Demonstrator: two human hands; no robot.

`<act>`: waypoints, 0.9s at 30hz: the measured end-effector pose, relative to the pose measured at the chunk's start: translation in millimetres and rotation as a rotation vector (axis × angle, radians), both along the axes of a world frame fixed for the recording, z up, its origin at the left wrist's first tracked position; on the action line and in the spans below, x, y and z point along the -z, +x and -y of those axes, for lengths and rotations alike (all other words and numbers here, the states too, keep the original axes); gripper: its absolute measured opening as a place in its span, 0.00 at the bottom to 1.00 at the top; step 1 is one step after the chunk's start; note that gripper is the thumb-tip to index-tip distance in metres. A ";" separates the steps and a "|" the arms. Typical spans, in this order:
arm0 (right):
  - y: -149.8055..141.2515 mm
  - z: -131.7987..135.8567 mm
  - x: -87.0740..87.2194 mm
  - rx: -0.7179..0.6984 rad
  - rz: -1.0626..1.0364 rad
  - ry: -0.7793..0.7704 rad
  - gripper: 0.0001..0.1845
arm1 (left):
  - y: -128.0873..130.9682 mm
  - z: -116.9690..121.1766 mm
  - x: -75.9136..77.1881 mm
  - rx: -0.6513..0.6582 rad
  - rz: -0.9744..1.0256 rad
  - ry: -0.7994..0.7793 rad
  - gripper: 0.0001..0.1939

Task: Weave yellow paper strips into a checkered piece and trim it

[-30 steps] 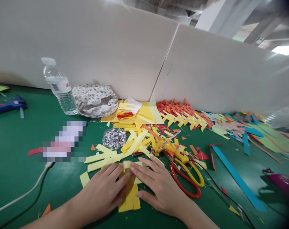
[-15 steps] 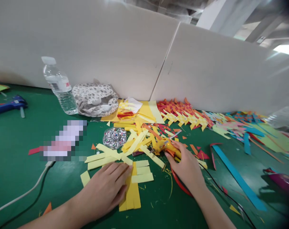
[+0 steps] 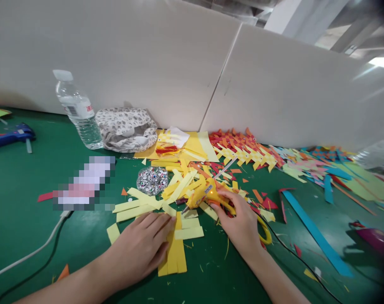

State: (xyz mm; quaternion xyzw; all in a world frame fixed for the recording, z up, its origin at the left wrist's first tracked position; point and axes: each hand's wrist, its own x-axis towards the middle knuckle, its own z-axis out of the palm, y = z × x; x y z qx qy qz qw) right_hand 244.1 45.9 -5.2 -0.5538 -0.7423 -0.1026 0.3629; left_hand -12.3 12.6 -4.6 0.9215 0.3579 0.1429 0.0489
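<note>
My left hand [image 3: 144, 249] rests on the table, fingers together and pressed down on yellow paper strips [image 3: 173, 259] laid side by side. Pale yellow strips [image 3: 188, 233] cross them on the right and stick out beyond the fingers on the left. A yellow hot glue gun [image 3: 202, 193] is gripped in my right hand [image 3: 238, 219]. Its light glows, and a clear glue stick [image 3: 225, 167] pokes out of the back. The nozzle points down-left at the crossing strips, close to my left fingertips; whether it touches them I cannot tell. Yellow-handled scissors [image 3: 266, 232] lie partly hidden behind my right wrist.
Behind the hands lie loose strips [image 3: 182, 183] and a bag of googly eyes [image 3: 152, 180]. Woven paper fish [image 3: 245, 156] are piled by the white partition [image 3: 166, 63]. A water bottle [image 3: 79, 114], a phone [image 3: 86, 185] and a blue glue gun [image 3: 14, 136] stand or lie leftward.
My right hand has lifted the glue gun and brought it left and toward me, nozzle now over the strips. The scissors' yellow handle shows more. My left hand stays in place.
</note>
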 end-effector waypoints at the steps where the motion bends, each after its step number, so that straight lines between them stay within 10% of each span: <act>1: -0.7 0.3 -0.4 -0.017 0.010 0.023 0.10 | 0.2 -0.1 0.0 0.000 0.000 0.003 0.16; 27: -6.0 7.6 -11.3 -0.145 0.105 0.231 0.11 | 0.1 -0.8 -0.4 0.005 -0.022 0.020 0.20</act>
